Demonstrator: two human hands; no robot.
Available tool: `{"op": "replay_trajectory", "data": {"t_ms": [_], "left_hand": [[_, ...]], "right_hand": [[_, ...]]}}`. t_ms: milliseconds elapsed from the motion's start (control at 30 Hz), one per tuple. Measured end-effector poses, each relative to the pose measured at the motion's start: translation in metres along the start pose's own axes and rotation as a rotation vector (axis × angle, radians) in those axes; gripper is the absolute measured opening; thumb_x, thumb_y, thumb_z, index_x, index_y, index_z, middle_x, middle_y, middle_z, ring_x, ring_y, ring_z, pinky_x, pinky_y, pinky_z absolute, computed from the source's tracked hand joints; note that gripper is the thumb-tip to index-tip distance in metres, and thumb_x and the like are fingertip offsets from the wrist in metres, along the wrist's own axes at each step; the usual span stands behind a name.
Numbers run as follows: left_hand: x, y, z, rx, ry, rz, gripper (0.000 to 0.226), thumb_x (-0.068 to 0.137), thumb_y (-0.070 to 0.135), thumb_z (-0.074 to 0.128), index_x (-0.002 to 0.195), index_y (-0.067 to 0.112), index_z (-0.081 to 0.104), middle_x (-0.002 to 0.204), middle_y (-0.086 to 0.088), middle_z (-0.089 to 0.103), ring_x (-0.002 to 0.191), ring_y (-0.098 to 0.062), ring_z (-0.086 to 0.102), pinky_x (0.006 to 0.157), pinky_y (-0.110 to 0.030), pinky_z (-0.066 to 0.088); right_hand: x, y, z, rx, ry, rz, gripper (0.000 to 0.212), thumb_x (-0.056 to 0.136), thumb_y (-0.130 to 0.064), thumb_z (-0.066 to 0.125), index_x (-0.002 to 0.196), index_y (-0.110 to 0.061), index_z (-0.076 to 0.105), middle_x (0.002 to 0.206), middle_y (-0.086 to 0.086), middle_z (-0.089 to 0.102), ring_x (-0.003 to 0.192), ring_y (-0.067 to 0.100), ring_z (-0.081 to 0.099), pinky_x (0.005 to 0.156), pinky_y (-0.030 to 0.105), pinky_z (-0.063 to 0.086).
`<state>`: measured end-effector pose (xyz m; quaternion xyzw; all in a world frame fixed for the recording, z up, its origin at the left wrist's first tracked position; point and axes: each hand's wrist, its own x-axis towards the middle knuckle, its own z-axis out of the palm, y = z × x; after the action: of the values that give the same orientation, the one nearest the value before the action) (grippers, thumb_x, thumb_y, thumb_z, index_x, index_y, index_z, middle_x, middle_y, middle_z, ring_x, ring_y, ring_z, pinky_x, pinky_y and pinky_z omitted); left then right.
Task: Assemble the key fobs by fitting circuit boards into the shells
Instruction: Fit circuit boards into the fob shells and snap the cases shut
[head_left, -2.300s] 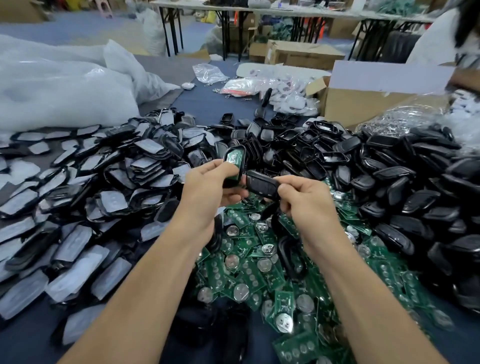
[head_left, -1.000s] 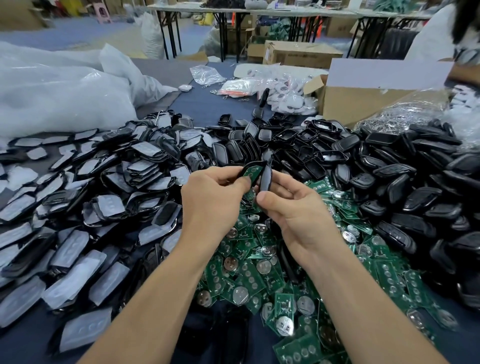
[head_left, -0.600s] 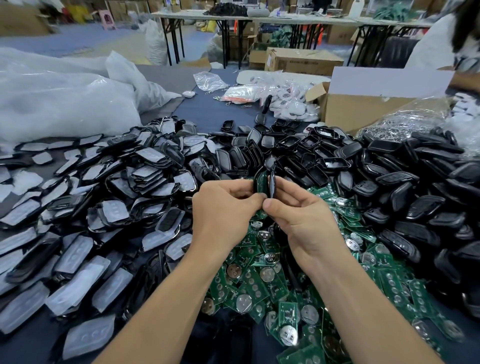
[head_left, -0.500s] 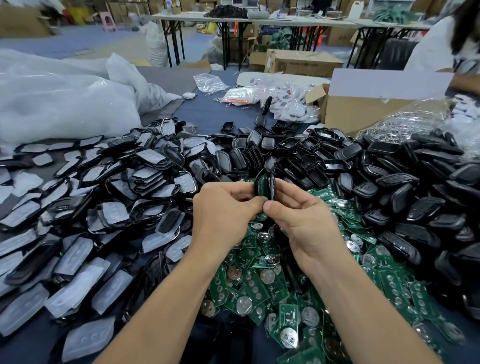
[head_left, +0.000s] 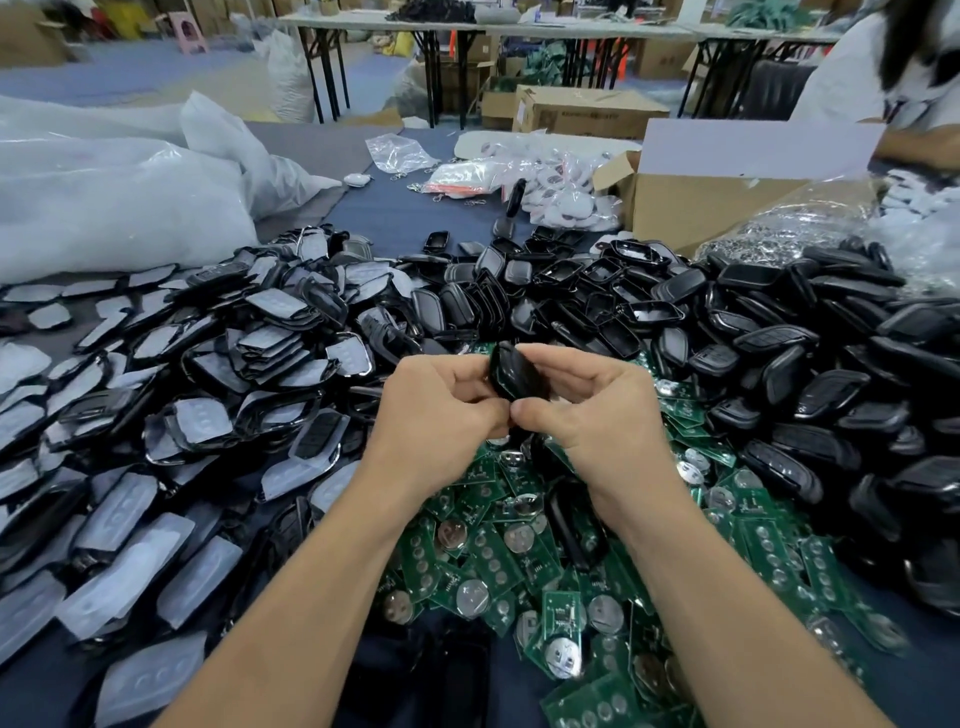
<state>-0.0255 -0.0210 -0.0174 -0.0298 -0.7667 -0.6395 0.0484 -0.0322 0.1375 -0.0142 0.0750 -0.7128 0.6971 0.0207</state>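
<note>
Black key fob shell (head_left: 515, 370) gripped between left hand (head_left: 441, 415) and right hand (head_left: 592, 415), centred, long axis near upright, thumbs meeting below it.

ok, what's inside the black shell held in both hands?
The black shell shows only its outer face, pinched between the left hand and right hand. Casing and fingers cover the interior, so whatever is fitted inside can't be seen.
</note>
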Motion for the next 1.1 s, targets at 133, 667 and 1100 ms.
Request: {"op": "replay_trajectory", "data": {"t_ms": [133, 667, 1100], "left_hand": [[0.0, 0.002, 0.002, -0.009, -0.002, -0.041, 0.061, 0.081, -0.015, 0.064, 0.115, 0.035, 0.071, 0.086, -0.004, 0.082, 0.078, -0.028, 0.08, 0.077, -0.045, 0.066], [-0.005, 0.006, 0.006, -0.108, 0.159, -0.005, 0.045, 0.102, 0.003, 0.06, 0.076, 0.032, 0.083, 0.081, -0.001, 0.081, 0.077, -0.02, 0.079, 0.064, -0.025, 0.063], [-0.004, 0.003, -0.003, 0.037, 0.153, 0.083, 0.026, 0.093, 0.014, 0.078, 0.081, 0.037, 0.082, 0.079, 0.007, 0.08, 0.079, -0.014, 0.078, 0.074, -0.033, 0.066]], "right_hand": [[-0.003, -0.002, 0.002, -0.269, 0.055, -0.071, 0.052, 0.072, 0.006, 0.084, 0.108, -0.031, 0.081, 0.1, -0.016, 0.079, 0.094, -0.007, 0.072, 0.089, 0.016, 0.057], [0.003, 0.009, 0.002, -0.123, 0.035, -0.034, 0.025, 0.087, -0.009, 0.073, 0.099, -0.029, 0.083, 0.091, -0.007, 0.081, 0.089, 0.016, 0.078, 0.083, 0.042, 0.064], [0.002, 0.004, -0.008, -0.099, -0.009, -0.002, 0.018, 0.08, -0.014, 0.079, 0.085, -0.031, 0.084, 0.08, 0.001, 0.08, 0.079, 0.028, 0.076, 0.081, 0.049, 0.064]]}}
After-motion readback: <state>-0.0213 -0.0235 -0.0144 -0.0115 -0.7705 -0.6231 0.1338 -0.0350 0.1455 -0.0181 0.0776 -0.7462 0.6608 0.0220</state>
